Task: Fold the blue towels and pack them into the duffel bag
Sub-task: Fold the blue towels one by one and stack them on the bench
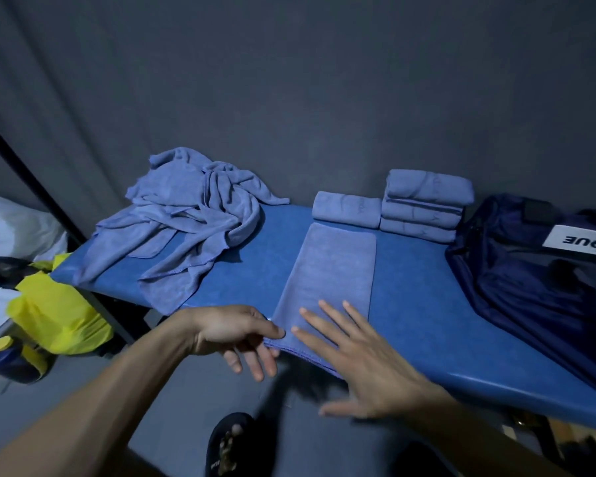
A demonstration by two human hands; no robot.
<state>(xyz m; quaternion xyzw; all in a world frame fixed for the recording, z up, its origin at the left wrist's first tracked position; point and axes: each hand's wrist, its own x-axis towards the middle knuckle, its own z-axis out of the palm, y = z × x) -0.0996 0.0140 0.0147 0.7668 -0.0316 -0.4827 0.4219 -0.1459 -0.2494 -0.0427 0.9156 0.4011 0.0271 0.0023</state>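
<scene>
Plainly, a good deal is cut off from where I watch: the bag [537, 270] runs out of the right edge, so I read only part of the white label [580, 241] on it, and I cannot see whether its top is open. The near end of the towel [327, 284] hangs over the table [427, 325] edge and is partly hidden behind my hands.

That towel lies as a long flat strip down the table's middle. My left hand [236, 333] sits at its near left corner, thumb touching the edge, the other fingers loose and hanging below the table edge; it holds nothing that I can make out. My right hand [362, 366] is spread flat, fingers straight, fingertips resting on the strip's near end.

Behind the strip sits one folded towel [346, 208], and beside it to the right a stack [424, 204] of folded ones, near the bag. A crumpled pile [190, 215] of unfolded towels sprawls at the far left. The towels look soft and napped, with stitched hems; the table top is smooth padded blue; the bag is dark navy with a slight sheen.
</scene>
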